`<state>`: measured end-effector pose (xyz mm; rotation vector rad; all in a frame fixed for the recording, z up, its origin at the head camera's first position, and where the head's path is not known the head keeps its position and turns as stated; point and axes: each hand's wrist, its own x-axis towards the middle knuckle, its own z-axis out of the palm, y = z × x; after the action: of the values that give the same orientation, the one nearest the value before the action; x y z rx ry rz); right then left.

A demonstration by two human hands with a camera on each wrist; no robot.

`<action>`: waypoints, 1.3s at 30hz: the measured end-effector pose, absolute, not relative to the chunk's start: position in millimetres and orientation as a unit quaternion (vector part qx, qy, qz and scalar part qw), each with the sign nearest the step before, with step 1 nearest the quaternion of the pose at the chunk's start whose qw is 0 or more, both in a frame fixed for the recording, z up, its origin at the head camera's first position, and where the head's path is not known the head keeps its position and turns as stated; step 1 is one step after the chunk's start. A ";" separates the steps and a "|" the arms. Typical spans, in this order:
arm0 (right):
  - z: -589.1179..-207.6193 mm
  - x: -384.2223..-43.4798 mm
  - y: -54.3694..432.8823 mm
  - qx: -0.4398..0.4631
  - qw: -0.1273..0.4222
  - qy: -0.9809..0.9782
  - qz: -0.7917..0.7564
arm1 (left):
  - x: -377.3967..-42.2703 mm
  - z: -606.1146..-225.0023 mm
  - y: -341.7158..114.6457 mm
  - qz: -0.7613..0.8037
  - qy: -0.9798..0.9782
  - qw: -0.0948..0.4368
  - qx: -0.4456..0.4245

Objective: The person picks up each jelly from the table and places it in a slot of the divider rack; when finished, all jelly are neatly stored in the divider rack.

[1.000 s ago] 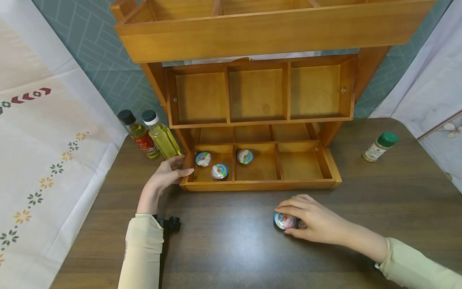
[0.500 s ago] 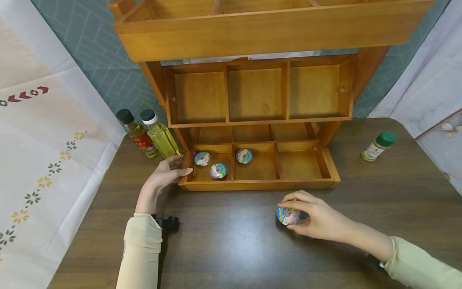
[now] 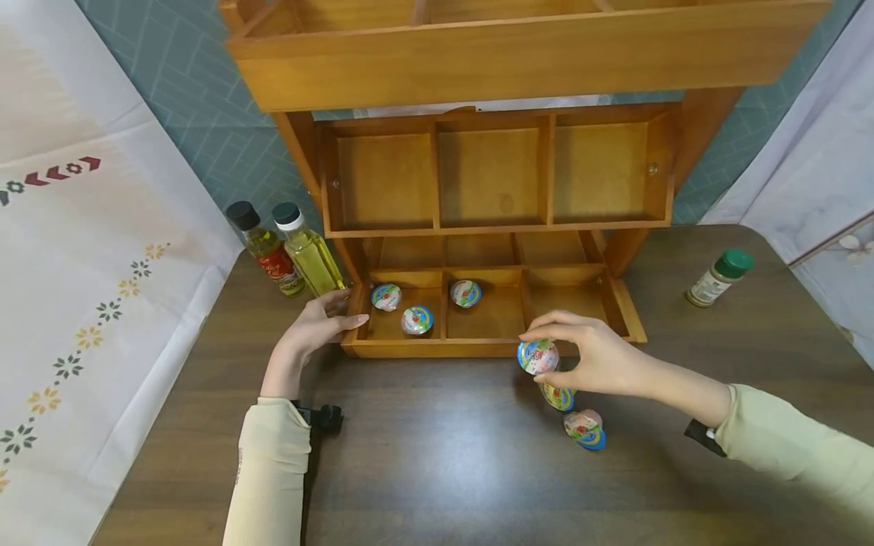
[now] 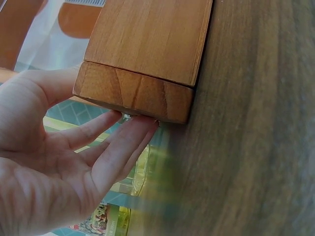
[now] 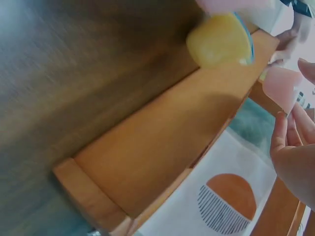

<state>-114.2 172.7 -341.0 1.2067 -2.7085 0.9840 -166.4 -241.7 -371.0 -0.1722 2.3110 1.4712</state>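
Observation:
My right hand pinches a small jelly cup between thumb and fingers, just over the rack's front edge. In the right wrist view this pink cup is at the fingertips. Below the hand, a yellow jelly cup and another pink jelly cup lie on the table. My left hand grips the left end of the wooden rack, thumb over the rim and fingers against the outer side. Two jelly cups sit in the bottom tray's left compartment, one jelly cup in the middle one.
Two oil bottles stand just left of the rack. A green-capped seasoning jar stands to the right on the brown table. The rack's upper tiers overhang the bottom tray.
My right hand has lifted the jelly cup and carried it away from me toward the rack, uncovering two other cups on the table. The left hand stays on the rack's end.

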 end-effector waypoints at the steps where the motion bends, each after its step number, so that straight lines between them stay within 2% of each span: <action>1: -339.1 -118.2 171.6 0.381 0.007 -0.868 0.317 | -166.8 -370.6 -241.5 0.524 0.827 0.197 -0.062; 13: -337.3 -162.9 156.4 0.375 0.007 -0.876 0.305 | -168.0 -370.5 -242.6 0.515 0.831 0.201 -0.069; 21: -347.1 -189.0 141.7 0.374 -0.037 -0.883 0.282 | -168.7 -371.0 -243.9 0.524 0.826 0.198 -0.066; 27: -358.5 -195.5 134.3 0.387 -0.079 -0.879 0.269 | -167.3 -372.0 -243.2 0.525 0.824 0.200 -0.068; 34: -364.8 -198.0 128.4 0.397 -0.079 -0.882 0.243 | -166.3 -371.0 -242.9 0.524 0.826 0.196 -0.068; 39: -364.4 -196.0 125.3 0.390 -0.099 -0.883 0.240 | -166.1 -371.5 -242.9 0.524 0.827 0.194 -0.065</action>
<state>-196.0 125.3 -364.4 1.3095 -2.9654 0.8043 -166.1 -242.9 -371.5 -0.1818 2.3191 1.4697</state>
